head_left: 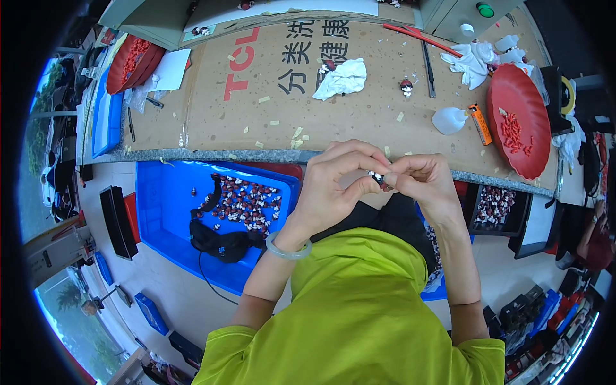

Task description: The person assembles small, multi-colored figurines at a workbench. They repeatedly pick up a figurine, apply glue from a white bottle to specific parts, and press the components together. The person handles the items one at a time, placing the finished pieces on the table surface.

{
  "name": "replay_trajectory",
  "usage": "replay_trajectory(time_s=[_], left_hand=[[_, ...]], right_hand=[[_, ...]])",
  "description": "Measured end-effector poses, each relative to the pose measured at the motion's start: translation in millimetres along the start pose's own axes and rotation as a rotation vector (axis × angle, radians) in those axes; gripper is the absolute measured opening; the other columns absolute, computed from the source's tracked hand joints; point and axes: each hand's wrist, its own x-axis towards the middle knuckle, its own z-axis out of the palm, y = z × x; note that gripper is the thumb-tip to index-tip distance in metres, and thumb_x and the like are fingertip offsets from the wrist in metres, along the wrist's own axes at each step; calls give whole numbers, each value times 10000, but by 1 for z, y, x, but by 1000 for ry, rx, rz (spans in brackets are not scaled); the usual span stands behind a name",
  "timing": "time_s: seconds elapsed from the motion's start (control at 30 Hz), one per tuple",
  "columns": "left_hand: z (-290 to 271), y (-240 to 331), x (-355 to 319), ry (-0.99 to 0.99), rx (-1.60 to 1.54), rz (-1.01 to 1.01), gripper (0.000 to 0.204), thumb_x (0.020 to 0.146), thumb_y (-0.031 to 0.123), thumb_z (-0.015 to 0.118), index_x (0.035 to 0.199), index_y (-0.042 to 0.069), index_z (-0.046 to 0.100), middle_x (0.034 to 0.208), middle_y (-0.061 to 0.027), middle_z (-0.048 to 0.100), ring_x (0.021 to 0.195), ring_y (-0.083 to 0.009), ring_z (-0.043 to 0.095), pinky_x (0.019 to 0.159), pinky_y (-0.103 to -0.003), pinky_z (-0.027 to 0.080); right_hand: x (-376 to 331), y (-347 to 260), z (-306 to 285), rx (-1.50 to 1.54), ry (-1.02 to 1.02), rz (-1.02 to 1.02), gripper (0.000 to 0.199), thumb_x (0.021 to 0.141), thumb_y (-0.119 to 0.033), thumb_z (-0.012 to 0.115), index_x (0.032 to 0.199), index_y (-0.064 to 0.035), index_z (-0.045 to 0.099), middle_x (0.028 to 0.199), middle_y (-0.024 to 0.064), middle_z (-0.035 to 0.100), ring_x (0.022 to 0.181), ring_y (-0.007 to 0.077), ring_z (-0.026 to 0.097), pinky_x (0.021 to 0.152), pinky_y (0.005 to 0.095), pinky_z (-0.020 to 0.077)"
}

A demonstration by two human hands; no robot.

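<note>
In front of my waist, at the bench's near edge, my left hand (pixel 337 183) and my right hand (pixel 427 183) meet at the fingertips. Both pinch one tiny figurine (pixel 374 175), dark and white, mostly hidden by the fingers. A similar figurine (pixel 406 88), dark red on top and white below, stands on the cardboard-covered bench (pixel 224 122) beyond my right hand. Farther off, another lies against a crumpled white cloth (pixel 343 79).
Right of my hands are a red dish (pixel 542 138) of small red pieces, an orange tube (pixel 480 124) and a white bottle (pixel 449 120). Below left, a blue bin (pixel 151 212) holds many figurines and a black strap. A black tray (pixel 523 215) of figurines is below right.
</note>
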Motion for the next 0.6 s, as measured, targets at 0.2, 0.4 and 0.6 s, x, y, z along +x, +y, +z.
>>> replay_trajectory(time_s=[0.2, 0.4, 0.6], left_hand=[[3, -10, -3, 3, -198, -107, 175, 720, -10, 717, 891, 11, 685, 955, -89, 667, 898, -188, 644, 826, -295, 486], [4, -14, -4, 11, -270, -134, 185, 724, -5, 720, 905, 10, 688, 960, -86, 667, 906, -181, 642, 827, -294, 489], [2, -8, -3, -3, -197, -127, 184, 708, -15, 718, 885, 20, 683, 949, -84, 672, 900, -192, 645, 829, -298, 484]], right_hand=[[3, -5, 1, -42, 8, 73, 122, 794, -47, 661, 845, 52, 713, 734, 84, 688, 662, 86, 620, 634, 212, 482], [5, -7, 3, -16, 17, 83, 123, 788, -52, 669, 832, 55, 712, 730, 92, 689, 659, 89, 620, 636, 213, 485], [4, -10, -1, -95, -39, 52, 115, 797, -34, 676, 858, 53, 720, 765, 101, 702, 690, 95, 635, 658, 214, 493]])
